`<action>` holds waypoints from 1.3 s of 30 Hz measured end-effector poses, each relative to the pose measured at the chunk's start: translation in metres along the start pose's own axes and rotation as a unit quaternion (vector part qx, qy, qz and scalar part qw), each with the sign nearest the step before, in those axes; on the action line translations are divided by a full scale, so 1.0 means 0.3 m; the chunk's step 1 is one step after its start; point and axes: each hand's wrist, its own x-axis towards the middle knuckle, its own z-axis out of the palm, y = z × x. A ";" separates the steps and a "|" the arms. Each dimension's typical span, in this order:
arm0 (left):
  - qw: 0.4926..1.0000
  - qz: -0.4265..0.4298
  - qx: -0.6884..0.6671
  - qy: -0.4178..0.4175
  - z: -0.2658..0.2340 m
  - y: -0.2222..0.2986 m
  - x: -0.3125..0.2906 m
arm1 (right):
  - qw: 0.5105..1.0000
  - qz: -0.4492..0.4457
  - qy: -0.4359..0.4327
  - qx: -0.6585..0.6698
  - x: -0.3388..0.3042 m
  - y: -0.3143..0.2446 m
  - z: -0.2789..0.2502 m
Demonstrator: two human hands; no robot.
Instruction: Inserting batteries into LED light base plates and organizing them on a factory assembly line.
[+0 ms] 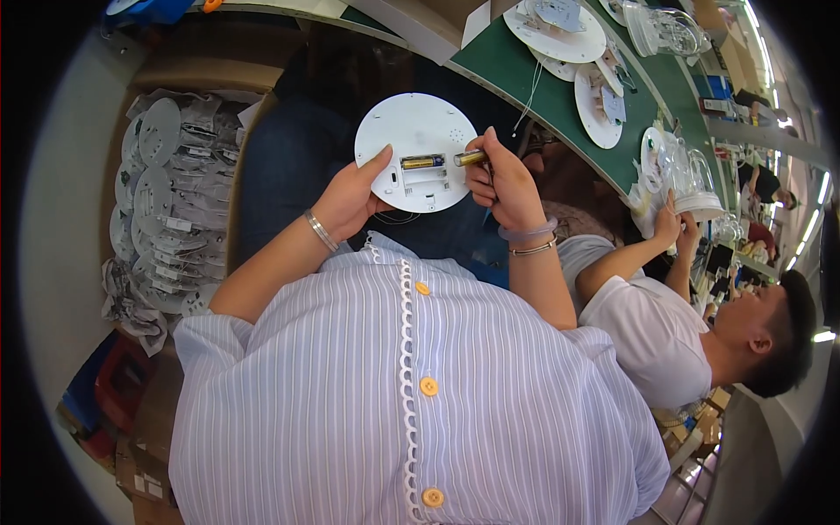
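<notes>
My left hand (348, 198) grips the left edge of a round white plastic disc (404, 119), its thumb lying on the face. Set into that face is a rectangular battery compartment, with one battery (423, 162) lying in its upper slot. The lower slot shows bare metal contacts. My right hand (507, 185) pinches a second battery (470, 158) between thumb and fingers, just right of the compartment. A darker end of something shows under those curled fingers, too hidden to name. Thin wires hang below the disc.
To the left, a cardboard box (248, 144) holds several similar white discs (160, 131) separated by grey wrapping. A green workbench (643, 101) on the right carries discs with circuit boards (602, 109). Beside it, a person in white (652, 328) handles a clear plastic dome (697, 179).
</notes>
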 end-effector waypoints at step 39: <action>0.995 0.094 -0.030 -0.021 0.000 0.063 -0.037 | 0.904 -0.252 0.103 -0.330 0.032 0.024 -0.009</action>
